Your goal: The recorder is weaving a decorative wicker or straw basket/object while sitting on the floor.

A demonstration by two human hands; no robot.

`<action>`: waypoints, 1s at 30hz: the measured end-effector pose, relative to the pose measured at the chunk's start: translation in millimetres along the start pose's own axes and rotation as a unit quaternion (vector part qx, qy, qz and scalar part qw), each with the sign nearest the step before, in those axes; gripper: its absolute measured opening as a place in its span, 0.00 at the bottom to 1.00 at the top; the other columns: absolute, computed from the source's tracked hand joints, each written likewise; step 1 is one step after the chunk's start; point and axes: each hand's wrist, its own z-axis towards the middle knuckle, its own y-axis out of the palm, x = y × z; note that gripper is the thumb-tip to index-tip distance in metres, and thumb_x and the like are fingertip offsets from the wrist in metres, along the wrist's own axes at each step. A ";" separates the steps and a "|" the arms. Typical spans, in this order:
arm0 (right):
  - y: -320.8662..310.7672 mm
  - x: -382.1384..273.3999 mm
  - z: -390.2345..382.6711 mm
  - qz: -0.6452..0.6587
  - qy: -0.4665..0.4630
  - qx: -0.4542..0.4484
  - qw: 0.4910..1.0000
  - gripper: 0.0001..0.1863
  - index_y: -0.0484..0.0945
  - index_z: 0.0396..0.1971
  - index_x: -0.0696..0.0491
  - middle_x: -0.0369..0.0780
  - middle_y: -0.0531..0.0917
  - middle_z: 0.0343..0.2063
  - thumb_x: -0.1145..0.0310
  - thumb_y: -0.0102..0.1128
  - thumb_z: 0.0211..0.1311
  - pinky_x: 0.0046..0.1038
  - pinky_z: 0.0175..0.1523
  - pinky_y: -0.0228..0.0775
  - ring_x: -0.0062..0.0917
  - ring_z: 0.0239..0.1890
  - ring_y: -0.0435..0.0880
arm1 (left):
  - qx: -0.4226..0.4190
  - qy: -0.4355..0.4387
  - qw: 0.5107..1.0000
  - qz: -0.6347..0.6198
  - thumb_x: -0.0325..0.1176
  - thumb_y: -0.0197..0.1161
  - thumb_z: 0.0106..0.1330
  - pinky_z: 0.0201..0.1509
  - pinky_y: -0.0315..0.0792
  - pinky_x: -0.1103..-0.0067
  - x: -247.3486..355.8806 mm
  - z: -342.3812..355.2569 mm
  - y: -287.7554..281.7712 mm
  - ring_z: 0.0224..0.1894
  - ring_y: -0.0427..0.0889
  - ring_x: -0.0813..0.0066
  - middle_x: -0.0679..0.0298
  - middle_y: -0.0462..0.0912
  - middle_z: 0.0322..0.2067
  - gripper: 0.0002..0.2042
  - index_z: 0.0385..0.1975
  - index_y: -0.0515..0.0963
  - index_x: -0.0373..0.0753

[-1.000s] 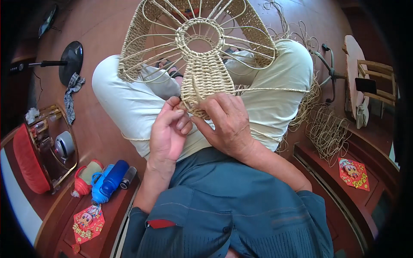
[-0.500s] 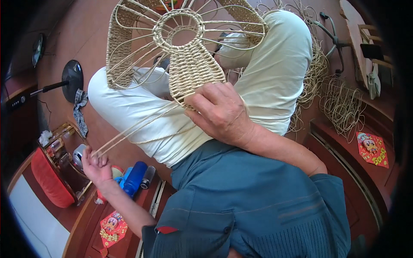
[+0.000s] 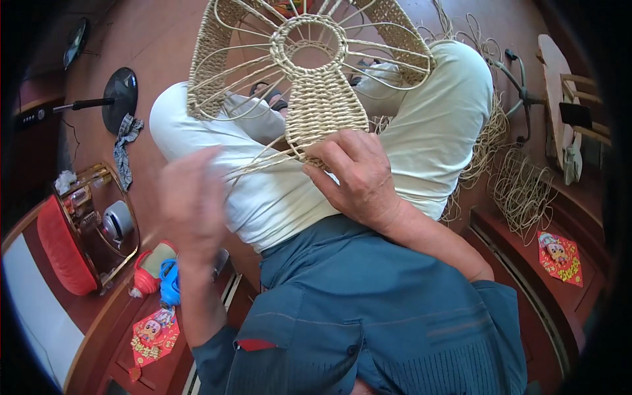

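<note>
A tan woven wicker piece (image 3: 326, 108) rests over my lap, its narrow panel widening toward me below a round open ring (image 3: 309, 49). Looped spokes fan out from the ring to a curved woven wall (image 3: 212, 62). My right hand (image 3: 355, 168) is closed on the panel's near end, thumb beneath and fingers over the top. Loose strands of cord (image 3: 263, 162) run left from that end toward my left hand (image 3: 194, 204). Motion smears the left hand's fingers, so whether they hold the strands does not show.
Heaps of loose cord (image 3: 523, 191) lie on the right, beside a metal-legged stand (image 3: 520, 95). To the left are a black round-based stand (image 3: 120, 99), a tray table with odds and ends (image 3: 99, 227), and a blue-strapped bottle (image 3: 169, 283).
My left hand has swung inward and up, closer to the weave, and the strands have gone from taut to shorter and looser. My right hand keeps its hold. The whole view has shifted slightly.
</note>
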 end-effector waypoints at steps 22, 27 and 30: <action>-2.5 2.4 -1.8 0.010 -0.001 0.004 1.000 0.11 0.81 0.40 0.48 0.37 0.76 0.34 0.66 0.71 0.60 0.36 0.46 0.68 0.32 0.38 0.79 | 0.022 -0.560 0.712 0.424 0.43 0.59 0.77 0.57 0.78 0.60 -277.8 -83.7 -197.5 0.52 0.88 0.51 0.54 0.90 0.49 0.16 0.55 0.87 0.45; -1.8 2.0 -1.2 0.004 0.010 -0.016 1.000 0.11 0.81 0.40 0.48 0.37 0.77 0.34 0.66 0.72 0.59 0.36 0.46 0.68 0.33 0.39 0.79 | 0.096 -0.141 0.976 0.137 0.31 0.59 0.77 0.62 0.77 0.67 -131.0 -15.1 -108.8 0.56 0.87 0.56 0.54 0.89 0.50 0.13 0.54 0.85 0.33; -1.7 -0.3 -0.1 -0.003 0.005 -0.009 1.000 0.11 0.81 0.40 0.47 0.37 0.77 0.35 0.66 0.72 0.59 0.36 0.46 0.69 0.33 0.39 0.79 | -0.037 -0.044 0.998 -0.033 0.28 0.65 0.74 0.59 0.78 0.72 -10.6 6.8 -13.6 0.54 0.87 0.61 0.55 0.88 0.50 0.14 0.56 0.84 0.36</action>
